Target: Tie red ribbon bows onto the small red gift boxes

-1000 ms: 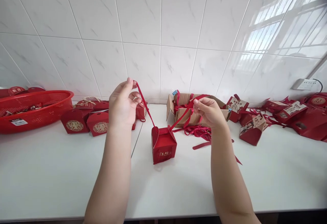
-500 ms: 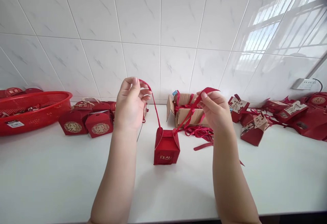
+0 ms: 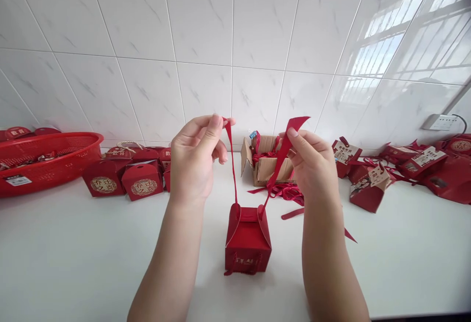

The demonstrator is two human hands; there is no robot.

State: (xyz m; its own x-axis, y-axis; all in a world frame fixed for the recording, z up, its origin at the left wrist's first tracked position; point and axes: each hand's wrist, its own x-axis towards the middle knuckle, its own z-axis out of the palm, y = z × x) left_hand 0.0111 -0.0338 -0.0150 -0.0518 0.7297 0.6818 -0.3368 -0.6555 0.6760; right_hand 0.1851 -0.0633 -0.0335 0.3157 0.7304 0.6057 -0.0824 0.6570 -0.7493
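Head view looks down on a small red gift box (image 3: pixel 247 241) standing upright on the white counter (image 3: pixel 73 263), between the person's two forearms and close to the near edge. It is a squarish paper box in deep red, with a line of gold print low on its front face and two rounded flaps rising at the top left and right, the opening between them dark. A narrow red ribbon (image 3: pixel 233 170) runs up from each flap: the left strand climbs almost straight, the right strand slants up and outward, and its free end sticks out flat above the fingers. The left hand (image 3: pixel 195 160) pinches the left strand's top between thumb and forefinger, the other fingers curled in. The right hand (image 3: pixel 312 165) is likewise closed on the right strand, thumb pressed against it. Both hands hover above the box and well apart from each other. Behind them, against the tiled wall, an open cardboard carton (image 3: pixel 263 171) holds more red ribbons, with loose ribbons (image 3: pixel 290 192) spilling onto the counter beside it. To the left sit closed red boxes with round gold emblems (image 3: pixel 121 185) and a red plastic basket (image 3: pixel 51 165); to the right lie unfolded red boxes with paper tags (image 3: pixel 368 187).
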